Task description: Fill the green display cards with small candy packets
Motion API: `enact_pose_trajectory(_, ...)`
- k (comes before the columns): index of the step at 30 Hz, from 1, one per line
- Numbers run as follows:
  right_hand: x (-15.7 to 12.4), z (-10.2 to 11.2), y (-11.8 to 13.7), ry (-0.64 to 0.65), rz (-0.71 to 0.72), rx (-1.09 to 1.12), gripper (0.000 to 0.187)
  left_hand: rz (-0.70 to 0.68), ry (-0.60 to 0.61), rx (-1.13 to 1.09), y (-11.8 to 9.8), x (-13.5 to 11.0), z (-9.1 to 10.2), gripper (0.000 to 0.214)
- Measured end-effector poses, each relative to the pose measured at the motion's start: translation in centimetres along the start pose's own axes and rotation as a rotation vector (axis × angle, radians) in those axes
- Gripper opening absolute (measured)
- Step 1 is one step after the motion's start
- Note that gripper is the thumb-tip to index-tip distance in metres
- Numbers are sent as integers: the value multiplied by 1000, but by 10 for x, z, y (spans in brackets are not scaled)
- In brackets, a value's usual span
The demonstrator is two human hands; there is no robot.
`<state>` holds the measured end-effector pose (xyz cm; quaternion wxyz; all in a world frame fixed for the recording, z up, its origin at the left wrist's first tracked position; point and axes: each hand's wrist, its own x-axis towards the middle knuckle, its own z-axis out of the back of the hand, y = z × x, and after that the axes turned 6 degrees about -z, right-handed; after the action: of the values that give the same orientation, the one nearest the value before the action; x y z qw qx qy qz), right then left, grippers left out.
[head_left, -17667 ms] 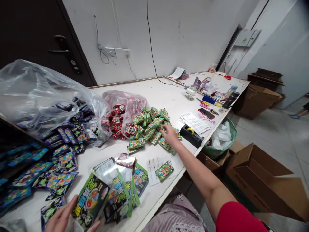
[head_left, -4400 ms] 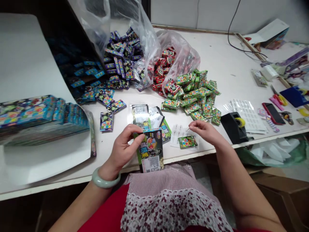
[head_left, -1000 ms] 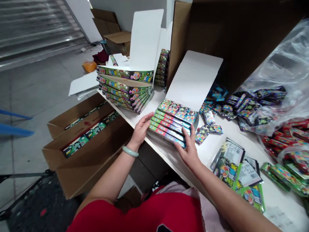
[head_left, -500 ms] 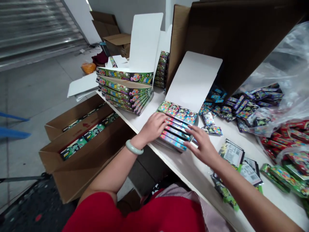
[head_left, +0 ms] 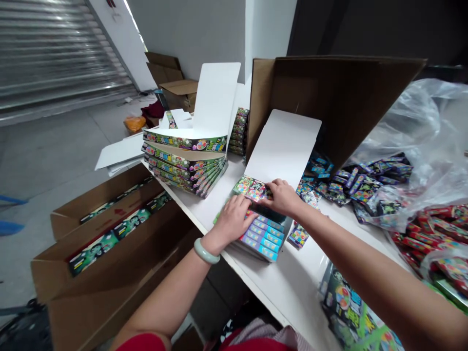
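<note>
An open display box point(head_left: 284, 146) with a raised white lid flap sits at the table's edge, filled with colourful small packets point(head_left: 261, 238). Toward the back of the box, my right hand point(head_left: 283, 196) has its thumb and fingers closed on the green and red printed packets point(head_left: 250, 189). Over the left side of the same box, my left hand point(head_left: 233, 219) curls its fingers against the packets, a pale green bangle point(head_left: 206, 251) on that wrist. Rows of purple and blue packet ends show in front of the hands. Part of the box's middle is hidden by my fingers.
Left of the box stands a fanned stack of printed display boxes point(head_left: 186, 163). Below it are open cartons point(head_left: 109, 263). A large cardboard box point(head_left: 329, 92) stands behind. To the right lie loose purple packets point(head_left: 365, 183), red packets point(head_left: 435, 224) and a green-black printed bag point(head_left: 351, 302).
My right hand has moved from the box's front right side to its back row and closed on packets there. The view has shifted, and a green-black printed bag now shows at lower right.
</note>
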<state>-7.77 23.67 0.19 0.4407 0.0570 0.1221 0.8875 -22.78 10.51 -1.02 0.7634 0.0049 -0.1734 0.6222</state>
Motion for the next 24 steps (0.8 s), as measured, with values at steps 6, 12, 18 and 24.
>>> enact_pose_trajectory(6,-12,-4,9,29,10,-64,86,7,-16,-24,0,-7,0,17)
enact_pose_trajectory(12,-2,7,0,210,43,140,70,-9,-33,-38,2,-10,-1,15)
enact_pose_trajectory(18,5,7,16,185,-21,64,61,-2,-29,-35,3,-9,-2,16)
enact_pose_trajectory(24,5,3,17,233,-11,83,74,9,-23,-43,1,-9,0,13)
